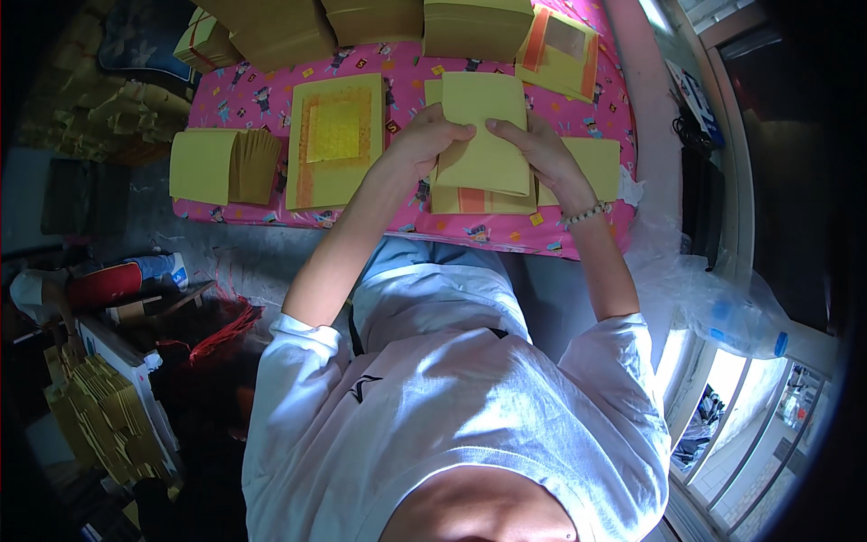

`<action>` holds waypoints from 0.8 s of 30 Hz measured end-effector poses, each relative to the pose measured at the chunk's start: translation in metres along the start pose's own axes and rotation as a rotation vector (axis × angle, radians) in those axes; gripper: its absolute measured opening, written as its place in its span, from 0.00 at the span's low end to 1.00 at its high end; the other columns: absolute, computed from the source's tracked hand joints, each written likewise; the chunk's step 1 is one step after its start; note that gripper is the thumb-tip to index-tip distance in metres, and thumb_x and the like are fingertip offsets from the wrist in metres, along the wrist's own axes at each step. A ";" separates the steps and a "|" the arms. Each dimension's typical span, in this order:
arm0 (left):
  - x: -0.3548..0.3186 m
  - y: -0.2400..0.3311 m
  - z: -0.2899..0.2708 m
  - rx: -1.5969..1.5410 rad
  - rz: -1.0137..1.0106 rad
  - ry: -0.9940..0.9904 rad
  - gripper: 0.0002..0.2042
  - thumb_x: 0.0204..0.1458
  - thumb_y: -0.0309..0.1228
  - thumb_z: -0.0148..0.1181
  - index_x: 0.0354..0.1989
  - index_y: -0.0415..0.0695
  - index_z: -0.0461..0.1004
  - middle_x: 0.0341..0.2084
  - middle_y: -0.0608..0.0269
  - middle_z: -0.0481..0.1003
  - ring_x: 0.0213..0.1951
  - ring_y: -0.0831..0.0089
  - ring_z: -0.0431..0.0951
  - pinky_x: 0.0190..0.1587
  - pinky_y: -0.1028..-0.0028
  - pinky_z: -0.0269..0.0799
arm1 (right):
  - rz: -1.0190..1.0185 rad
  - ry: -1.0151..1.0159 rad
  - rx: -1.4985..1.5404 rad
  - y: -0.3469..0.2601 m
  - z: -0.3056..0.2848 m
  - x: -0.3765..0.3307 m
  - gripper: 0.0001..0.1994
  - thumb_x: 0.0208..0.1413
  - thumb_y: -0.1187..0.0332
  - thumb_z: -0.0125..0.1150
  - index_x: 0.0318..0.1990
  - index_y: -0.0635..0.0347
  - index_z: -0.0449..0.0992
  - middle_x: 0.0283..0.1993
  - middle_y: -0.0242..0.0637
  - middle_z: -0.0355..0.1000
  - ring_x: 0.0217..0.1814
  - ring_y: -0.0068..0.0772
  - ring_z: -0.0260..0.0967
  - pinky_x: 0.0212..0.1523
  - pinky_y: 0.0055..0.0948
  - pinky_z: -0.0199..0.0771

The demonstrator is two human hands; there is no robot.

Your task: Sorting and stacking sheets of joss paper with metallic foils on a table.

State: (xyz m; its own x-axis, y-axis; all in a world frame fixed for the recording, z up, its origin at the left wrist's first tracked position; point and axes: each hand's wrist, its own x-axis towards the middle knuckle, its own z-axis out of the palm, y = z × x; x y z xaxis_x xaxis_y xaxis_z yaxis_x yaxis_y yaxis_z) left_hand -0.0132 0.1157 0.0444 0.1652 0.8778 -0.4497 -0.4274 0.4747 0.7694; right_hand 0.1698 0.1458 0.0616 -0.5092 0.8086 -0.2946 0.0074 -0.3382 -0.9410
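Note:
A flat yellow paper piece [481,149], seemingly folded, is held up between both my hands above the table. My left hand [424,140] closes on its left edge, thumb on the front face and fingers behind, mostly hidden. At the right edge, my right hand [545,154] grips in the same way, thumb pressed on the face. Beneath the held piece lies yellow paper with an orange-red band [471,200], largely covered. Left of my left hand rests a yellow sheet with a shiny gold square [334,131]. Further left is a fanned stack of yellow folded papers [212,167].
The table [415,212] wears a pink patterned cover. Tall paper stacks [479,29] line its far edge, beside banded sheets [564,54]. Another yellow sheet [591,170] lies right of my right hand. Red strings [226,334] hang at lower left; a plastic bottle [745,330] is at right.

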 end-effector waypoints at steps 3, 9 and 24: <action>0.001 0.000 0.003 0.022 0.013 -0.018 0.17 0.50 0.18 0.56 0.49 0.34 0.66 0.43 0.52 0.73 0.44 0.65 0.76 0.45 0.70 0.75 | 0.013 0.031 0.009 0.001 0.000 -0.002 0.22 0.53 0.65 0.62 0.51 0.71 0.67 0.46 0.41 0.72 0.45 0.27 0.72 0.44 0.23 0.73; 0.002 0.003 0.007 0.017 -0.034 0.043 0.13 0.52 0.21 0.54 0.47 0.32 0.67 0.41 0.50 0.74 0.40 0.64 0.78 0.40 0.70 0.77 | 0.103 0.018 0.129 0.004 -0.001 0.000 0.22 0.54 0.64 0.61 0.52 0.70 0.67 0.46 0.40 0.72 0.45 0.28 0.72 0.43 0.24 0.74; -0.004 -0.016 0.012 0.079 0.186 0.079 0.15 0.53 0.22 0.54 0.49 0.35 0.64 0.40 0.54 0.73 0.41 0.69 0.76 0.42 0.71 0.73 | -0.305 0.158 -0.136 0.013 0.010 -0.010 0.20 0.54 0.71 0.61 0.54 0.68 0.65 0.48 0.39 0.71 0.50 0.25 0.69 0.48 0.24 0.71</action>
State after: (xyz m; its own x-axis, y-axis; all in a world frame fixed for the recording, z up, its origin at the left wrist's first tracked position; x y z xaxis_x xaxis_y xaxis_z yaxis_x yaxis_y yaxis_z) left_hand 0.0038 0.1053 0.0389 0.0180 0.9444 -0.3282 -0.3723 0.3110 0.8744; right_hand 0.1661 0.1283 0.0541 -0.3663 0.9305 -0.0092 -0.0042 -0.0116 -0.9999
